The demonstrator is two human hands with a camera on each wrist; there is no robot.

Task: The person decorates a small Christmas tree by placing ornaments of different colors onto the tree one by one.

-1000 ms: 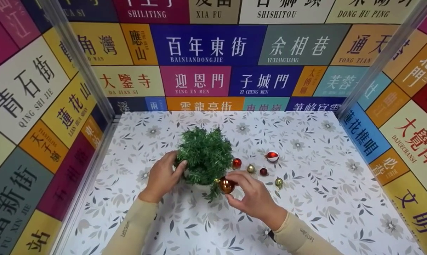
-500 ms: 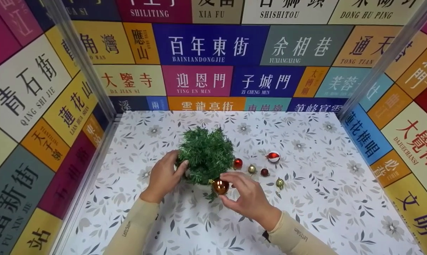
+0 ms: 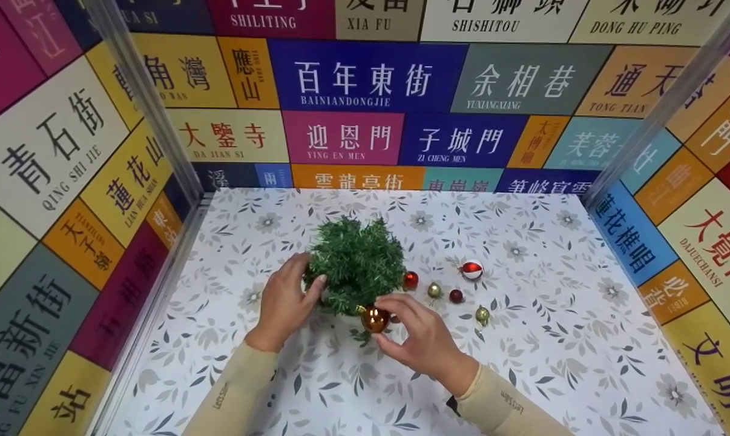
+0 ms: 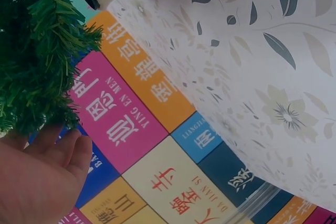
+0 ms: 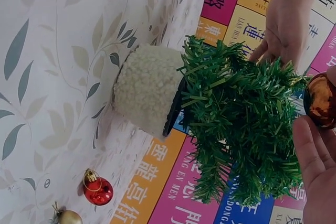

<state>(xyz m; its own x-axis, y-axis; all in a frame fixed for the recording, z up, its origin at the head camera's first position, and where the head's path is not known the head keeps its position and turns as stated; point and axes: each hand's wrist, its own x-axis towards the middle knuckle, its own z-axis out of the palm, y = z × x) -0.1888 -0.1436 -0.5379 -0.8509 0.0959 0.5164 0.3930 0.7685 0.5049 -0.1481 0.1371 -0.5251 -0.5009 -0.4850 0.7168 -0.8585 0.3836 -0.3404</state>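
A small artificial Christmas tree [image 3: 358,257] stands on the table in a pale, pebbly pot [image 5: 147,90]. At the left side of its foliage, my left hand [image 3: 286,300] holds the branches, thumb on the near side. In the left wrist view, those fingers meet the edge of the green needles [image 4: 39,51]; some fingertips are hidden. My right hand [image 3: 422,336] pinches a shiny copper-coloured Christmas ball [image 3: 375,318] between thumb and fingers. The ball is at the tree's lower front, its gold cap pointing left toward the foliage. Whether its loop touches a branch, I cannot tell.
Right of the tree lie a red ball [image 3: 410,279], a gold ball [image 3: 434,290], a dark red ball [image 3: 456,296], a red-and-white ball [image 3: 471,270] and a small green-gold ball [image 3: 482,315]. Sign-printed walls [image 3: 365,75] enclose the floral-covered table [image 3: 522,351].
The copper-coloured ball in my right hand has moved left to the front of the tree. My left hand has stayed at the tree's left side. The view has shifted slightly.
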